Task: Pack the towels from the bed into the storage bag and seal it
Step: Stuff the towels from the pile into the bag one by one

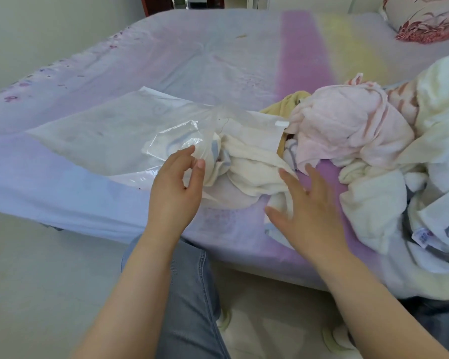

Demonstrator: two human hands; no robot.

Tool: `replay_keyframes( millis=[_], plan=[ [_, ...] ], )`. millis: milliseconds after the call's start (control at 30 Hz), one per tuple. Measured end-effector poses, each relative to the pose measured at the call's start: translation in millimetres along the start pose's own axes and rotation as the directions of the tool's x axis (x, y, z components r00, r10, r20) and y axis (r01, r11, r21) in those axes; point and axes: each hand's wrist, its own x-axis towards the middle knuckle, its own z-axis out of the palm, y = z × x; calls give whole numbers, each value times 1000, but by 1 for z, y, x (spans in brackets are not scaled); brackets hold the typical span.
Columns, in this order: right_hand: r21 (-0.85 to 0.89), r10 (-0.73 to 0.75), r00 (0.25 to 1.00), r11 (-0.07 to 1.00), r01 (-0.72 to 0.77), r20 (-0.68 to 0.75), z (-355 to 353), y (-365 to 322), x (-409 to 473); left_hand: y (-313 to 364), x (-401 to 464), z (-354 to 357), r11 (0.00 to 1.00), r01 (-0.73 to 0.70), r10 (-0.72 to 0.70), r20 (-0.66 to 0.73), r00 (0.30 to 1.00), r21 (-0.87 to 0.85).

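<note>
The clear plastic storage bag (pixel 119 136) lies flat on the lavender bed sheet (pixel 192 60), its mouth turned toward the heap of towels and lifted into a crinkled, glossy flap. The left hand (pixel 174 187) holds that flap: its fingers (pixel 186 154) and thumb are pinched together on the raised plastic edge, keeping the mouth open. A cream-white crumpled towel (pixel 246 161) sits partly inside the mouth, its tail spilling out across the sheet toward the right hand (pixel 303 206). That hand is motion-blurred, its fingers spread apart and flat, holding nothing; the fingertips (pixel 285 174) lie at the towel's edge, though whether they press on it is hard to tell through the blur. A small white slider clip (pixel 281 123) rides on the bag's white seal strip just beside the pale pink terry towel (pixel 347 128), which is bunched in a mound. A mustard-yellow cloth (pixel 290 99) peeks out behind it, mostly hidden. Further right, a pile of white and cream towels (pixel 389 193) runs off the frame edge, one showing a small sewn label. A floral red-and-cream pillow (pixel 425 16) is cut off at the top corner. Below the bed, a grey denim trouser leg (pixel 189 294) shows.
</note>
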Motion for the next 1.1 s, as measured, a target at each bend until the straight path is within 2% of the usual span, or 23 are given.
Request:
replay_keyframes(
  millis=[67,133,233,300,333,367,400,433,500,567,600,667,733,800,867,900,967,1000,1033,1100],
  plan=[
    [-112,175,951,982,-150,254,3,26,-12,3,0,2,1000,3,-3,-19,1000,-14],
    [-75,168,935,986,-152,311,6,35,-10,4,1,3,1000,2,-3,-23,1000,-22],
    [198,46,983,977,-82,179,-10,5,17,6,-3,4,1000,-17,17,-24,1000,-1],
    [303,-24,998,953,7,53,-8,-32,50,8,-6,5,998,-60,61,-23,998,29],
    [311,-98,993,948,71,73,3,-55,71,10,-8,6,996,-81,82,-23,996,41],
    [322,-185,967,939,121,174,11,-74,87,12,-9,6,994,-98,99,-20,995,54],
    [347,-270,907,925,152,324,23,-90,99,13,-10,6,991,-112,114,-16,993,70],
    [401,-317,844,906,135,433,28,-101,104,14,-10,6,989,-122,124,-13,992,84],
    [619,-383,791,786,8,477,22,-104,101,14,-8,5,988,-125,127,-17,992,93],
    [801,-328,893,596,-58,309,14,-87,86,10,-7,5,991,-100,102,-17,995,90],
    [818,-247,943,574,-44,224,10,-71,75,8,-7,7,992,-88,90,-8,996,86],
    [701,-140,981,713,6,134,5,-31,50,6,-8,15,994,-79,78,23,997,74],
    [497,-80,996,867,49,41,-6,4,22,8,-9,25,994,-89,86,47,995,59],
    [302,-18,987,951,67,-161,-15,32,-4,11,-12,34,993,-109,107,56,993,40],
    [173,99,919,984,-34,-383,-24,52,-21,16,-14,42,994,-110,108,70,992,22],
    [136,179,893,982,-134,-413,-24,61,-24,19,-16,45,994,-110,109,80,991,13],
    [22,336,892,938,-346,-301,-15,76,-26,25,-20,50,993,-117,115,106,988,9],
    [-30,390,893,913,-406,-225,-8,81,-26,28,-22,52,993,-121,119,120,986,12],
    [-33,422,888,900,-435,-183,-1,88,-24,29,-25,53,992,-127,124,133,983,16],
    [82,471,865,882,-464,-171,6,97,-18,30,-30,55,991,-134,129,145,981,28]
  ],
)
